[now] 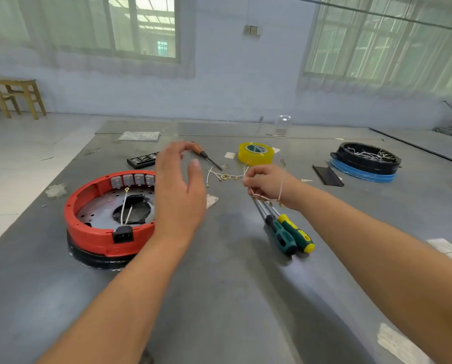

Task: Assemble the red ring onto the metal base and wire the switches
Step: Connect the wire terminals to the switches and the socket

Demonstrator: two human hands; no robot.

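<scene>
From the head camera, the left hand [178, 189] hid the right side of the red ring [88, 229] and part of the row of grey switches [131, 179] set inside its far wall. The hand hovered above the grey table [219, 298], fingers loosely spread and holding nothing. The ring sat on the metal base [98, 211], just left of those fingers, with white leads rising from its centre. The right hand [268, 183] curled around a thin white wire [281, 187] that looped over the wrist; how the fingertips pinched it was hard to make out. More terminal-tipped wires [227, 176] lay just beyond, two green-and-yellow screwdrivers [289, 233] beneath the wrist, yellow tape [256, 153] farther off.
</scene>
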